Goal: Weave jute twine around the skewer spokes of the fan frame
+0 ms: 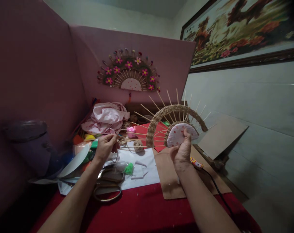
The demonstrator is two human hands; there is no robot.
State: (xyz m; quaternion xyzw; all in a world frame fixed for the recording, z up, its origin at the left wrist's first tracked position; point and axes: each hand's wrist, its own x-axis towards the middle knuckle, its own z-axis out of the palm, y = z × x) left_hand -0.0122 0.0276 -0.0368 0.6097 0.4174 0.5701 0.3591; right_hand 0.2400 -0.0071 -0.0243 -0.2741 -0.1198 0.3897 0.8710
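My right hand (182,152) grips a half-round fan frame (165,115) by its flat base, thumb pressed on the pink-dotted fabric half-disc (181,134). Thin sticks radiate from the base, and a braided twine band crosses them in an arc. Off to the left, my left hand (106,146) pinches a strand of twine between thumb and fingers; it seems to lead toward the frame, though its whole path is unclear. Just right of that hand, a small ball of twine (138,146) rests on the table.
Scissors (108,191) lie on the red tablecloth (142,210), beside white paper (149,176) and brown cardboard (170,186). A flower-patterned tool (196,162) has a black cord. Crumpled pink cloth (108,115) is piled behind. A finished flowered fan (129,69) hangs on the pink panel.
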